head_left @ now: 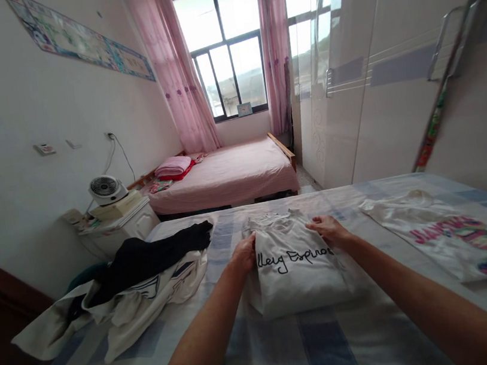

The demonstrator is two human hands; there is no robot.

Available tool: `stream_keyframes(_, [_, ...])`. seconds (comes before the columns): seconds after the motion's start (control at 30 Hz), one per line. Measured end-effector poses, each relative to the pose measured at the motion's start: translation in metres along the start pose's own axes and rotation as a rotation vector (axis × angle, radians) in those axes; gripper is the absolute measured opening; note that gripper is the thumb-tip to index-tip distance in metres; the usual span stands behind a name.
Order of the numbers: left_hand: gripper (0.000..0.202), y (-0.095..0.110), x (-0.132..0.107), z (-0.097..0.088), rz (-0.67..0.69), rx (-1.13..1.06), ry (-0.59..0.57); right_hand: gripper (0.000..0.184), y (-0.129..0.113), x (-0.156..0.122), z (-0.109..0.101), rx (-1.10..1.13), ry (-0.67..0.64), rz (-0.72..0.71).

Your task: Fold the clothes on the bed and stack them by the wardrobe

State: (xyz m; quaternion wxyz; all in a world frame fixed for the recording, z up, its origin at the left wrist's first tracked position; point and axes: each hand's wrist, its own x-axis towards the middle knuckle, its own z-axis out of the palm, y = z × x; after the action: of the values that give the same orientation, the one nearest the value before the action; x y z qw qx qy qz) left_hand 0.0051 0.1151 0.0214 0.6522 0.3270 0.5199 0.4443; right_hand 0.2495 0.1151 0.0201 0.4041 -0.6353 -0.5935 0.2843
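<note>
A white T-shirt with black script lettering lies folded on the blue-and-white checked bed sheet, its collar away from me. It seems to rest on more folded light cloth, whose edges show beneath it. At the shirt's upper left edge, my left hand is closed on the fabric, its fingertips partly hidden. My right hand pinches the opposite edge near the shoulder, thumb and fingers together.
To the left lie rumpled white clothes and a black garment. On the right a white shirt with a colourful print is spread out. Beyond are a pink bed, a small fan on a cabinet, and a tall wardrobe.
</note>
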Motion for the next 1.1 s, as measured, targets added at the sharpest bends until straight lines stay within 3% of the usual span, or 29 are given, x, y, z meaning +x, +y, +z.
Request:
stream_keyframes(0.17, [0.016,-0.002,-0.001,0.009,0.115,0.031,0.050,0.021,-0.006,0.008,0.007,0.023,-0.041,0.029])
stream_keyframes(0.3, [0.014,0.006,-0.014,0.001,0.305,0.096,0.137,0.029,-0.013,0.011,0.004,0.095,-0.022,-0.043])
stream_keyframes(0.4, [0.012,0.009,-0.023,-0.013,0.533,0.370,0.284,0.033,-0.014,0.014,0.008,0.103,0.003,-0.085])
stream_keyframes(0.47, [0.012,0.006,-0.022,-0.023,0.610,0.580,0.375,0.029,-0.012,0.015,0.013,0.033,0.005,-0.051])
stream_keyframes(0.63, [0.019,-0.005,-0.008,-0.033,0.542,0.674,0.420,0.023,-0.006,0.022,0.025,-0.110,-0.014,0.013])
stream_keyframes(0.83, [0.015,0.000,-0.002,-0.033,0.526,0.602,0.458,0.019,-0.009,0.033,0.024,-0.271,0.009,-0.010])
stream_keyframes(1.1, [0.010,0.007,0.015,-0.033,0.319,0.515,0.416,0.028,-0.011,0.035,0.026,-0.391,-0.024,-0.001])
